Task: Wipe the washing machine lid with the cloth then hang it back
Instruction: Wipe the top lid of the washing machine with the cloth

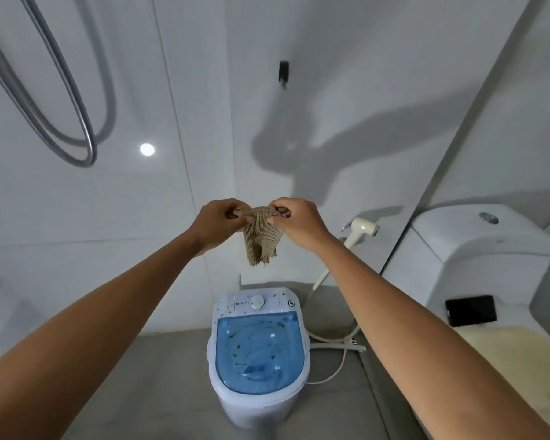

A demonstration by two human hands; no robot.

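Both hands, left hand [218, 222] and right hand [294, 219], pinch the cloth's [262, 239] top edge, spreading it above the speckled washing machine lid [259, 354], likely readying a wipe.

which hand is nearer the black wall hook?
Right, slightly. The right hand sits almost straight below the black wall hook; the left hand is below and off to its left. Both pinch the cloth.
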